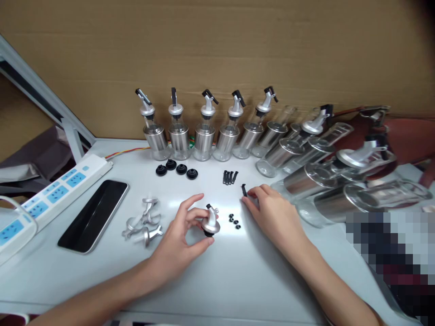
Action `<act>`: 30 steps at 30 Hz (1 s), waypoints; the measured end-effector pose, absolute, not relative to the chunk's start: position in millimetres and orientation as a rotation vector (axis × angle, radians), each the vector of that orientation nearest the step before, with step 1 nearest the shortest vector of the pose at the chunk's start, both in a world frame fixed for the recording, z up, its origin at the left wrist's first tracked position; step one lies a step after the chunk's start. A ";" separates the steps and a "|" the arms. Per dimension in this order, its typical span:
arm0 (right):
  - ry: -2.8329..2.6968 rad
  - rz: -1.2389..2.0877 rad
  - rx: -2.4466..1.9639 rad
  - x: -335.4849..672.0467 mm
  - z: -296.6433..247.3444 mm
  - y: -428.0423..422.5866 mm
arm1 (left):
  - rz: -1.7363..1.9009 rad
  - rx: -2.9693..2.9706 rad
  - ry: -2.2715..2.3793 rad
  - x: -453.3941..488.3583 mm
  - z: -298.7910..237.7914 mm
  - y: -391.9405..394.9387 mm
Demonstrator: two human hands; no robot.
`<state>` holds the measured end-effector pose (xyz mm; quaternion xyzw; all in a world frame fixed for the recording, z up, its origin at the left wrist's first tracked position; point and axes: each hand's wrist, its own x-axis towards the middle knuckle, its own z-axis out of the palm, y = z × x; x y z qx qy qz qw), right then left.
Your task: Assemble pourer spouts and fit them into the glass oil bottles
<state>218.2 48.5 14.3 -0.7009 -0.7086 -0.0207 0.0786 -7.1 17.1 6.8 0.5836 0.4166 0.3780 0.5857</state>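
Observation:
My left hand (188,231) grips a silver pour spout (212,222) with a black stopper base, held upright between thumb and fingers. To its right, my right hand (272,210) pinches a small black lever cap (244,190) between thumb and forefinger. Several like black lever caps (230,177) lie in a row just behind. Between the hands sit several tiny black plugs (234,221). Left of my left hand are loose silver spout bodies (147,219). Black rubber stoppers (181,169) rest farther back on the table.
Glass-and-steel oil bottles (205,140), many topped with spouts, line the back and crowd the right side (309,181). A phone (93,216) and a white power strip (54,194) lie on the left. Cardboard (217,45) stands behind the table (217,290).

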 end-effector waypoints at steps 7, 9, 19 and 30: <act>-2.020 -0.074 -2.058 225.1 11.0 51.3 | 0.860 1.327 0.972 -6.1 12.6 17.6; -1.972 0.013 -1.918 223.6 13.8 49.9 | 0.855 1.316 0.962 -6.1 13.9 17.5; -1.941 0.436 -1.135 190.8 31.6 24.1 | 0.786 1.228 0.895 -6.6 8.8 16.9; -1.886 0.292 -1.033 191.0 28.2 24.5 | 0.854 1.233 0.917 -7.1 16.2 20.8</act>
